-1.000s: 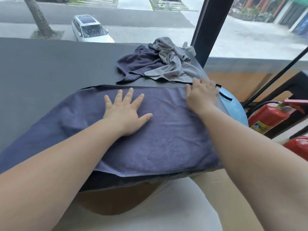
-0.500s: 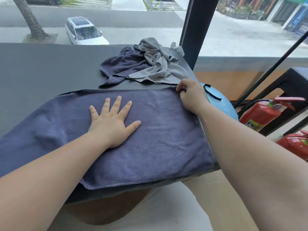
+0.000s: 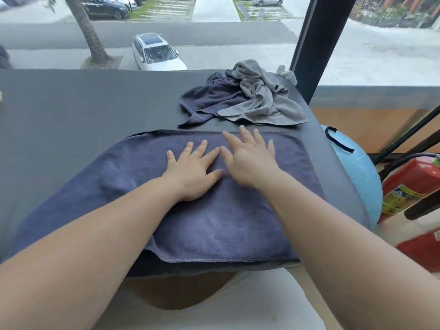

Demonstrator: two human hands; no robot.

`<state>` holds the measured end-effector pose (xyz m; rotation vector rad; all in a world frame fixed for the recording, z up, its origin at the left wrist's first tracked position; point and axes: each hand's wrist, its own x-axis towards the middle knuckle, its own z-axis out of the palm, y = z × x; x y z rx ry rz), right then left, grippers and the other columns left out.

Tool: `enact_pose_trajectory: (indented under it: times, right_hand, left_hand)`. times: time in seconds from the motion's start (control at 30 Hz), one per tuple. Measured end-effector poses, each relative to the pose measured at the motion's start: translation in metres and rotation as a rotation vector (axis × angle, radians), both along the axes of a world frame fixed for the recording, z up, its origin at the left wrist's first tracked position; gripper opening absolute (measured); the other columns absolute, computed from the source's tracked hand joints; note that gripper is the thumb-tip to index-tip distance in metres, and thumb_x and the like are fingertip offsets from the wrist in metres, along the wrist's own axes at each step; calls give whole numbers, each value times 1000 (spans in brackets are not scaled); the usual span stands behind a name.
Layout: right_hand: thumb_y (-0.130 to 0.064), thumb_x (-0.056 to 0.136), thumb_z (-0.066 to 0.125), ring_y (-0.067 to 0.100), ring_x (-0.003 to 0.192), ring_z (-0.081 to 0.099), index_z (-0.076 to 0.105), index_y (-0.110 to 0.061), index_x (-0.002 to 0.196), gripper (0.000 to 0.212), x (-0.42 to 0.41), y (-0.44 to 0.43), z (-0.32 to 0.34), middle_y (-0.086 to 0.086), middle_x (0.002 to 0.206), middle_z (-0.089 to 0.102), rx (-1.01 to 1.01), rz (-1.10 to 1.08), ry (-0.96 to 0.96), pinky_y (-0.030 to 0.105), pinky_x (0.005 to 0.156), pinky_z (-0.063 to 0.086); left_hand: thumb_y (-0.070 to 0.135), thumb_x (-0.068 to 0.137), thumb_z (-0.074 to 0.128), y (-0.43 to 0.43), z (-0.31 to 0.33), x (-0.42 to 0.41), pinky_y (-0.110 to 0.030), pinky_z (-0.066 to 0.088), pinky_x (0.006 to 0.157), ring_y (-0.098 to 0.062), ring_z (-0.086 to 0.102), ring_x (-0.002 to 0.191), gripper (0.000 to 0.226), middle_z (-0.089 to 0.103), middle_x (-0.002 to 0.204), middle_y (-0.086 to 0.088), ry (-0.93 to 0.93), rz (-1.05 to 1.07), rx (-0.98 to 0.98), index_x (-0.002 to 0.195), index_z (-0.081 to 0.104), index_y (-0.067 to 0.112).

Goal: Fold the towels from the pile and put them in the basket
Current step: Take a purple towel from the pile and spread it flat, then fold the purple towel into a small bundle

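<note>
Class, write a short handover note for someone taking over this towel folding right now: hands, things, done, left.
Left hand: open, flat on the dark blue towel.
Right hand: open, flat on it too.
That towel lies spread on the table; the pile sits behind it; the light blue basket stands off the table's right end.
Done: towel laid out. Left: fold it, basket it, then the pile.

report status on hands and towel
Left hand, right hand open, flat on blue towel. Towel spread on table. Pile behind, nothing blocking.
</note>
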<state>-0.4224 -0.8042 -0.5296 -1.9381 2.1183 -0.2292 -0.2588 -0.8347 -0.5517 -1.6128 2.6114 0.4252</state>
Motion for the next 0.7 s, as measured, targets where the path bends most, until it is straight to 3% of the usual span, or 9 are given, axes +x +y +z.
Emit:
enact_pose_trajectory:
  times: [0.1, 0.17, 0.23, 0.33, 0.43, 0.57, 0.7]
  right_hand:
    - [-81, 89, 11, 33, 153, -20, 0, -50, 156, 75, 24, 10, -25, -2, 169, -13, 121, 47, 69, 63, 117, -15]
    - [-88, 82, 7, 33, 152, -21, -4, -51, 156, 83, 24, 11, -32, -2, 168, -16, 109, 40, 141, 63, 117, -16]
    - [-90, 80, 6, 32, 153, -21, -6, -52, 155, 85, 23, 11, -32, -3, 168, -16, 115, 33, 160, 62, 118, -14]
    - [-92, 78, 5, 31, 153, -20, -5, -53, 155, 87, 22, 11, -31, -4, 168, -15, 109, 32, 175, 62, 119, -13]
    - [-93, 76, 3, 33, 153, -18, -5, -52, 155, 89, 25, 11, -25, -3, 168, -15, 162, 6, 223, 65, 118, -12]
    - [-86, 84, 2, 36, 152, -20, -8, -46, 157, 84, 73, 2, -5, 2, 168, -18, 102, 106, 301, 69, 115, -12]
    - [-88, 83, 8, 33, 152, -23, -9, -47, 156, 85, 144, 2, -9, -3, 167, -20, 101, 301, 153, 68, 115, -14]
  left_hand:
    - [46, 94, 48, -9, 20, 41, -51, 27, 117, -23, 33, 144, 52, 40, 155, -3, 299, 118, -104, 141, 52, 24]
    - [47, 89, 50, -9, 33, 82, -49, 41, 107, -27, 50, 128, 50, 56, 138, -4, 344, 261, -207, 132, 58, 23]
    - [51, 91, 53, -3, 43, 127, -50, 43, 103, -33, 51, 124, 51, 57, 135, -7, 187, 407, -235, 136, 54, 25]
    - [68, 86, 52, 13, 45, 190, -50, 40, 103, -38, 43, 129, 74, 51, 140, -10, -59, 590, -141, 143, 47, 21]
    - [86, 65, 52, 34, 35, 231, -46, 48, 96, -34, 52, 117, 84, 59, 121, -5, -76, 649, -76, 121, 61, 25]
    - [64, 71, 70, 44, 27, 247, -35, 49, 77, -23, 58, 94, 39, 58, 92, 8, 54, 627, -145, 85, 62, 29]
    - [39, 78, 71, 40, 27, 243, -34, 48, 70, -24, 59, 84, 20, 59, 78, 9, 111, 586, -130, 74, 56, 26]
